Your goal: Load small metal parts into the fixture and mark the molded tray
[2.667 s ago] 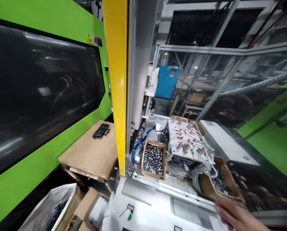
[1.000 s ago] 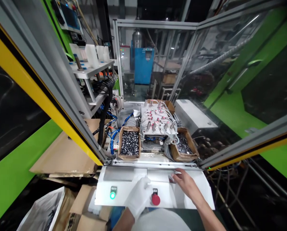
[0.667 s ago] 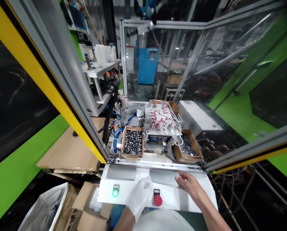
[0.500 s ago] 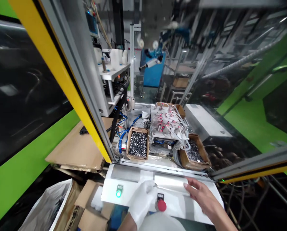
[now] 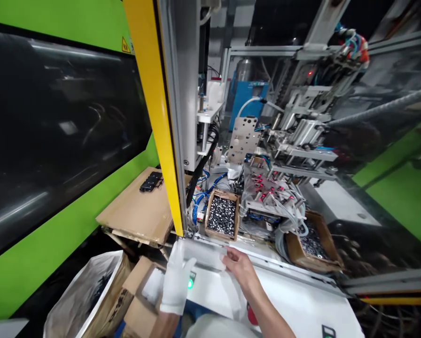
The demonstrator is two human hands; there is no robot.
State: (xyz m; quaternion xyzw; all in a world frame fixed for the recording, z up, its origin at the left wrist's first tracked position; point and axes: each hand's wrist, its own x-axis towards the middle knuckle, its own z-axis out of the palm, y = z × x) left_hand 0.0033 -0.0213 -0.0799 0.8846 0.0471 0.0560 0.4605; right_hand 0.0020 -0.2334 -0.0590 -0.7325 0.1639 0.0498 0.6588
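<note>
My left hand [image 5: 177,279], in a white glove, is at the left end of a thin, shiny flat plate [image 5: 205,256], its thumb along the near side and its fingers upright at the end. My bare right hand [image 5: 240,265] pinches the right end. Motion blurs the plate, and whether it touches the white panel [image 5: 274,293] or another plate beneath cannot be told. Close to my left thumb is a green-lit button [image 5: 190,283]. A red button [image 5: 252,315] is partly hidden behind my right forearm.
Past the panel, a cardboard box [image 5: 222,216] and another box [image 5: 314,241] hold small metal parts. Between them is a fixture [image 5: 267,188] with red lights, beneath machine tooling [image 5: 302,136]. A yellow post [image 5: 157,117], cardboard-topped table [image 5: 136,211], black part [image 5: 150,181] and white sack [image 5: 83,291] are left.
Both hands have moved left along the panel with the plate. My gloved hand has gone from a closed grip to a raised thumb and straighter fingers. Machine tooling has come down above the fixture.
</note>
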